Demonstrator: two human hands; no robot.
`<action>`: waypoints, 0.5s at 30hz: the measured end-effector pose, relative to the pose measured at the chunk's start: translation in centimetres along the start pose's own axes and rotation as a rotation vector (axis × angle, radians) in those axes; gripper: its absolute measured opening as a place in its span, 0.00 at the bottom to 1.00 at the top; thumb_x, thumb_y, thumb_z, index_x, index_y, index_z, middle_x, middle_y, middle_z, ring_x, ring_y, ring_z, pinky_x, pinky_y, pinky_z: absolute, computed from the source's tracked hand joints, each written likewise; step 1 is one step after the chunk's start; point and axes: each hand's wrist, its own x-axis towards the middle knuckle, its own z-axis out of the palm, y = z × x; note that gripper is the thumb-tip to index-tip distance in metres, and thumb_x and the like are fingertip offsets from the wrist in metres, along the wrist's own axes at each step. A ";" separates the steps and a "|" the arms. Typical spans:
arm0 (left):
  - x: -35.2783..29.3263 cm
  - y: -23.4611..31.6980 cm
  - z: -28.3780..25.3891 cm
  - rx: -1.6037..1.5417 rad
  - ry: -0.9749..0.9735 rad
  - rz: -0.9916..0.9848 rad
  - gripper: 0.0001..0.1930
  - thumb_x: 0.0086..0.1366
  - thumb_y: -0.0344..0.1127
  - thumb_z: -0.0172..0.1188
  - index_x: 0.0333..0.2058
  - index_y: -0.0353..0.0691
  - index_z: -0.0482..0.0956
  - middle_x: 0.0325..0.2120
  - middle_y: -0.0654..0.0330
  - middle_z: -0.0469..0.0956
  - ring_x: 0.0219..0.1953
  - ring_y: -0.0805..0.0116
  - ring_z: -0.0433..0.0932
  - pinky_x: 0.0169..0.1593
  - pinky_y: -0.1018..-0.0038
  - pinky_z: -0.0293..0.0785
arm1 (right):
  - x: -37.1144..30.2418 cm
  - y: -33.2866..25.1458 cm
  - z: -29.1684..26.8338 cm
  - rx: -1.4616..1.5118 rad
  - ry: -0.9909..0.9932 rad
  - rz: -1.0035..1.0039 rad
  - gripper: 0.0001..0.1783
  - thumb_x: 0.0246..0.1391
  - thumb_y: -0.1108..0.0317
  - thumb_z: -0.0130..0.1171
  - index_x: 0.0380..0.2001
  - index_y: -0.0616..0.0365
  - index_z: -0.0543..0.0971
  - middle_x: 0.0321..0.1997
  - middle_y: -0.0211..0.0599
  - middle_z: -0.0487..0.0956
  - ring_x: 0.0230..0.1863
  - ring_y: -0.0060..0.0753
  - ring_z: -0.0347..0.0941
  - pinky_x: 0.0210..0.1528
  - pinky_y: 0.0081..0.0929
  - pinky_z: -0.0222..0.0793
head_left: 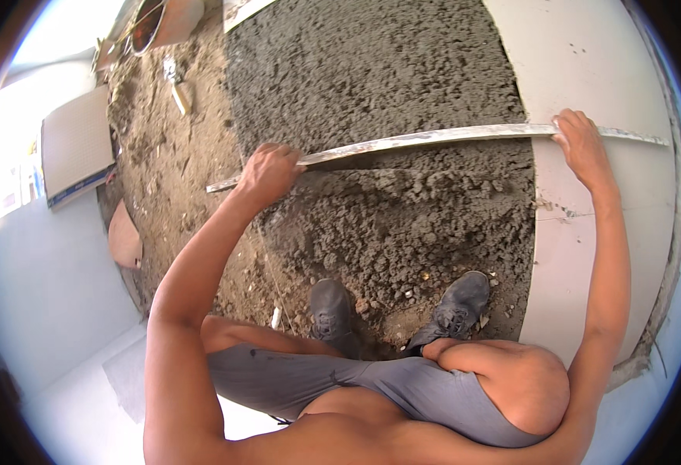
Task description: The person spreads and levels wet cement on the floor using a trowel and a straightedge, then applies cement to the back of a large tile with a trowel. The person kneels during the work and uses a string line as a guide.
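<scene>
**Head view: two bare hands clasp a long pale bar (pixel 425 138) laid across grey mortar (pixel 371 70)**

Farthest left, a flat stack of panels (pixel 78 143) leans by the wall, with a curved reddish piece (pixel 125 236) on the soil below it. Next come a bucket (pixel 171 22) tipped on its side and a small tool with a pale handle (pixel 181 99), both on loose brown soil (pixel 146 147).

The left hand (pixel 270 170) is clenched around the bar a little in from its left end, which juts out over the soil. From there the bar's long axis runs crosswise in front of the person, its right end lying farther from the body; its bow may be partly the lens. Beyond it the mortar looks fairly even; on the near side it is lumpy, reaching toward two dark shoes (pixel 464 298). The right hand (pixel 584 151) grasps the bar above the pale tiles (pixel 596 70), short of the right end. Of the two, the left hand sits slightly nearer the body.

As for writing, the blue strip (pixel 82 186) along the stack's lower edge may carry print, too small to make out; the bar shows only smears and worn patches.
</scene>
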 end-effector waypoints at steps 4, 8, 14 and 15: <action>-1.4 1.1 -0.2 0.007 -0.153 -0.052 0.15 0.66 0.42 0.56 0.43 0.37 0.80 0.39 0.53 0.80 0.47 0.54 0.77 0.59 0.61 0.66 | -0.2 -0.6 0.1 0.026 -0.001 -0.049 0.13 0.54 0.70 0.58 0.42 0.63 0.75 0.43 0.38 0.73 0.49 0.43 0.68 0.53 0.38 0.65; -3.0 1.5 0.3 -0.003 -0.332 -0.054 0.15 0.68 0.44 0.55 0.42 0.38 0.80 0.39 0.53 0.80 0.45 0.56 0.77 0.60 0.62 0.67 | -0.6 -1.7 -0.1 0.050 -0.025 -0.103 0.12 0.53 0.70 0.58 0.41 0.63 0.75 0.42 0.38 0.73 0.48 0.43 0.68 0.53 0.38 0.64; -6.3 2.2 1.3 -0.021 -0.299 0.065 0.17 0.66 0.44 0.57 0.43 0.36 0.80 0.38 0.52 0.80 0.46 0.54 0.78 0.60 0.61 0.67 | -2.1 -3.6 -0.5 0.064 -0.075 -0.120 0.12 0.53 0.71 0.57 0.41 0.62 0.75 0.43 0.38 0.73 0.48 0.43 0.68 0.54 0.39 0.64; -6.6 2.3 1.8 -0.010 -0.244 0.083 0.17 0.66 0.44 0.57 0.43 0.36 0.80 0.37 0.52 0.80 0.46 0.54 0.78 0.60 0.61 0.68 | -2.6 -3.6 -0.3 0.055 -0.067 -0.114 0.12 0.53 0.71 0.58 0.41 0.62 0.75 0.44 0.38 0.73 0.49 0.43 0.68 0.54 0.39 0.64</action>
